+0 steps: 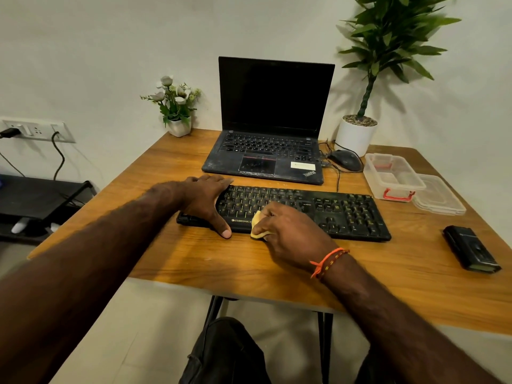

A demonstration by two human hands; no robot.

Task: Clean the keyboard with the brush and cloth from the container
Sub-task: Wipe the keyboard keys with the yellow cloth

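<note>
A black keyboard (346, 212) lies across the middle of the wooden table (388, 278). My left hand (206, 199) rests flat on its left end, fingers along the far edge and thumb over the near edge. My right hand (288, 231) is closed around a folded yellow cloth (257, 227), pressed on the keyboard's near edge by the brand label. The clear plastic container (393, 176) with red latches stands open at the right, its lid (440, 198) beside it. A black brush (471, 249) lies near the table's right edge.
An open black laptop (274, 126) stands behind the keyboard, with a black mouse (346, 159) and cables to its right. A small flower pot (178, 106) and a tall plant in a white pot (357, 134) stand at the back. A wall socket (36, 130) is at left.
</note>
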